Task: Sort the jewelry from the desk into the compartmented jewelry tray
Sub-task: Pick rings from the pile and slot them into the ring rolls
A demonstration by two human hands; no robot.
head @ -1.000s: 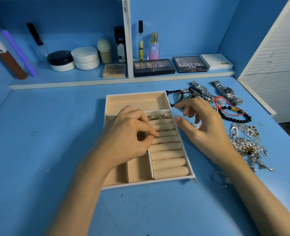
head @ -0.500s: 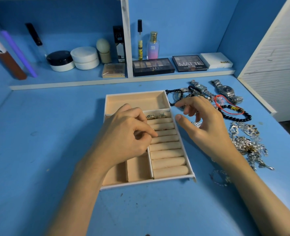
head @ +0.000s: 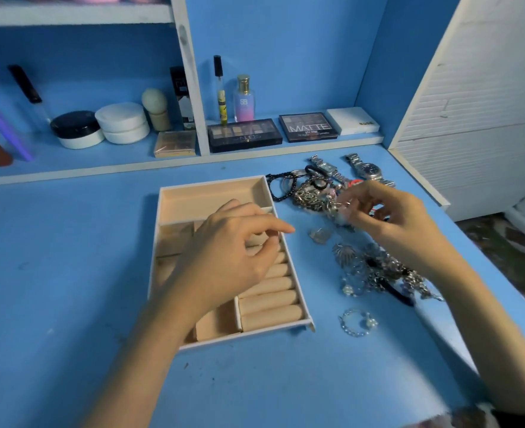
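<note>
Head view shows my right hand (head: pixel 387 217) has left the tray (head: pixel 212 193) for the jewelry heap (head: pixel 316 196) right of centre, fingers pinching a small piece I cannot identify, while my left hand (head: pixel 233 254), fingers loosely curled and empty, stays over the ring rolls (head: pixel 270 301), ready for the next sort.

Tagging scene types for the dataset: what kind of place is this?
Probably a home dressing table or vanity nook: eyeshadow palettes, a perfume bottle and cream jars line the shelf, with a jewelry tray on the blue desk.
</note>
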